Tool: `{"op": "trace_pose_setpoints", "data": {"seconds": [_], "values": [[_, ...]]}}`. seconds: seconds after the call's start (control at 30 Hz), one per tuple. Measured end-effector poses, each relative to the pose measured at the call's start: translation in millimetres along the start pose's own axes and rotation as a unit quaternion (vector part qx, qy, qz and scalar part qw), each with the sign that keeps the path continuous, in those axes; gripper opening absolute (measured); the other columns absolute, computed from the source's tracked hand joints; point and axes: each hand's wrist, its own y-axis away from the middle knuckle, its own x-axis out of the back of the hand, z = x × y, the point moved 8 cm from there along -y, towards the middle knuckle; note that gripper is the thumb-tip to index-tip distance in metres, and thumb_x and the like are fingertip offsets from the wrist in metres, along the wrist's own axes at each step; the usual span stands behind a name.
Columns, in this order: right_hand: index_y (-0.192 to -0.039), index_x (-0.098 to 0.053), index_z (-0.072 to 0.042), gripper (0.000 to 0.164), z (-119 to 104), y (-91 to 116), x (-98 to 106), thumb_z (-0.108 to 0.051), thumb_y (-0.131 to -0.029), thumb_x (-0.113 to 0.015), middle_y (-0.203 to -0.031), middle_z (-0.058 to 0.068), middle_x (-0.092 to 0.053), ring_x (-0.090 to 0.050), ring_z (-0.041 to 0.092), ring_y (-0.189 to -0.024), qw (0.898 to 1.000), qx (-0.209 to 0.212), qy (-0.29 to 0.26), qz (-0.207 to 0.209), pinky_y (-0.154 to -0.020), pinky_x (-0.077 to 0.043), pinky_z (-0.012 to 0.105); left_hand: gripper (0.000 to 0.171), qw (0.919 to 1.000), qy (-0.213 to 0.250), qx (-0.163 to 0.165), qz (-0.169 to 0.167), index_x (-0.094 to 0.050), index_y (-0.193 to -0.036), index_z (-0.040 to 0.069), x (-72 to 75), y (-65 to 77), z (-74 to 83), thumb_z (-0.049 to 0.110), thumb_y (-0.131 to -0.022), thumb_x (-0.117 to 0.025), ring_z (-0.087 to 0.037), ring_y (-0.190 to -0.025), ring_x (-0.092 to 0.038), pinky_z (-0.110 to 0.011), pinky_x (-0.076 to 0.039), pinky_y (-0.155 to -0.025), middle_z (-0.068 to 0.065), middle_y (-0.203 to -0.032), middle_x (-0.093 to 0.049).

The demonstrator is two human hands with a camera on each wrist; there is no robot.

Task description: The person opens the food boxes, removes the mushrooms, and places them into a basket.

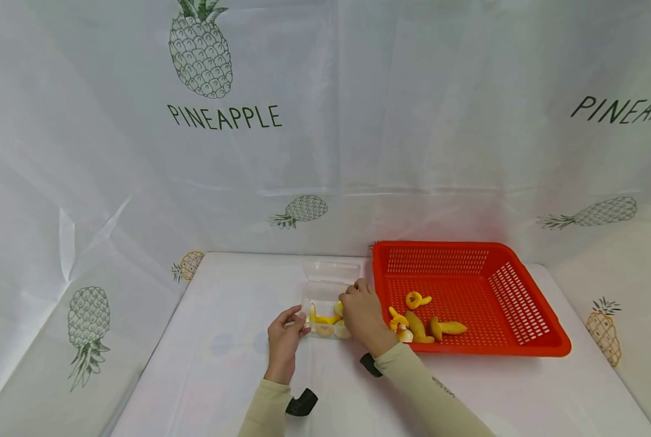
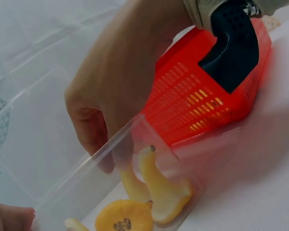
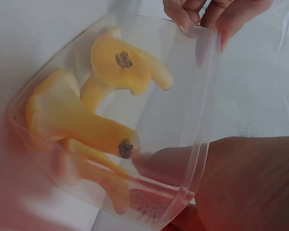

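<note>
A clear plastic box (image 1: 325,332) stands on the table, its hinged lid (image 1: 332,271) raised at the back. Several small yellow gourds lie in it, one with a dark scar (image 3: 120,60) and one with a brown stem end (image 3: 96,122). My left hand (image 1: 284,340) pinches the box's left wall between thumb and fingers. Over the right end of the box is my right hand (image 1: 362,312). One of its fingers reaches down inside and touches a gourd's neck (image 2: 130,183). The other right fingers are partly hidden behind the clear wall.
A red perforated basket (image 1: 500,297) stands right of the box, close to the right hand. Several yellow gourds, among them a ring-shaped one (image 1: 415,300), lie in its left part. A white sheet printed with pineapples (image 1: 201,54) hangs behind the white table (image 1: 205,358).
</note>
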Motion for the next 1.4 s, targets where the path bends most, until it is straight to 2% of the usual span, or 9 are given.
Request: {"op": "trace_pose_setpoints", "data": {"seconds": [0.3,0.6,0.8,0.93,1.03,1.23,1.4], "values": [[-0.097,-0.085,-0.012,0.018,-0.8,-0.9,-4.8,-0.011,-0.081,-0.092,-0.092,0.008,-0.073,-0.053,0.028,-0.094,1.000,-0.019,-0.013,-0.006,-0.085,-0.047,0.038,0.036,1.0000,-0.001,0.001,0.004,-0.061,-0.136,-0.013,0.1,1.0,-0.5,0.000,-0.103,-0.064,-0.013,-0.078,-0.060,-0.019,-0.061,-0.072,-0.009,-0.101,-0.053],[-0.091,-0.083,-0.009,0.016,-2.5,-2.5,-5.1,-0.014,-0.079,-0.093,-0.084,0.009,-0.074,-0.049,0.026,-0.088,0.999,-0.031,0.010,-0.019,-0.079,-0.044,0.035,0.035,1.0000,0.001,0.000,0.004,-0.061,-0.135,-0.014,0.8,-0.3,-1.4,-0.002,-0.103,-0.064,-0.013,-0.078,-0.060,-0.020,-0.062,-0.072,-0.009,-0.100,-0.054],[-0.092,-0.084,-0.012,0.016,-1.9,-0.4,-3.3,-0.010,-0.079,-0.092,-0.084,0.007,-0.074,-0.050,0.025,-0.088,0.999,-0.030,0.003,-0.016,-0.082,-0.045,0.036,0.035,1.0000,0.005,-0.001,0.002,-0.061,-0.136,-0.014,-0.7,1.1,-0.2,-0.002,-0.103,-0.064,-0.013,-0.078,-0.060,-0.020,-0.062,-0.072,-0.009,-0.100,-0.054],[-0.093,-0.085,-0.014,0.017,-0.6,7.0,10.7,-0.006,-0.080,-0.091,-0.088,0.005,-0.076,-0.055,0.025,-0.090,0.999,-0.020,-0.028,0.030,-0.087,-0.050,0.039,0.034,1.0000,0.003,0.002,0.004,-0.062,-0.135,-0.013,-0.2,1.5,-0.9,-0.002,-0.103,-0.064,-0.014,-0.078,-0.060,-0.020,-0.062,-0.072,-0.009,-0.101,-0.053],[-0.093,-0.085,-0.013,0.016,2.9,16.9,28.5,-0.005,-0.081,-0.090,-0.090,0.003,-0.077,-0.059,0.025,-0.092,0.994,-0.017,-0.070,0.082,-0.084,-0.051,0.039,0.034,1.0000,0.002,0.002,0.003,-0.062,-0.135,-0.013,-0.4,1.2,-0.7,-0.002,-0.103,-0.063,-0.014,-0.079,-0.060,-0.020,-0.062,-0.072,-0.010,-0.101,-0.053],[-0.091,-0.084,-0.010,0.020,21.1,42.0,63.1,0.001,-0.077,-0.092,-0.090,0.003,-0.078,-0.059,0.026,-0.089,0.972,-0.013,-0.158,0.176,-0.076,-0.049,0.038,0.035,1.0000,0.000,0.001,0.000,-0.061,-0.136,-0.014,-0.9,0.2,-0.2,-0.001,-0.103,-0.064,-0.014,-0.079,-0.060,-0.020,-0.062,-0.073,-0.009,-0.102,-0.054],[-0.092,-0.084,-0.009,0.027,46.3,63.5,82.0,0.003,-0.072,-0.096,-0.092,0.005,-0.079,-0.060,0.028,-0.090,0.958,-0.031,-0.173,0.227,-0.074,-0.050,0.040,0.035,1.0000,0.001,0.003,0.004,-0.062,-0.135,-0.013,0.6,-0.2,-1.2,-0.002,-0.103,-0.064,-0.014,-0.078,-0.061,-0.020,-0.061,-0.072,-0.009,-0.101,-0.054]]}}
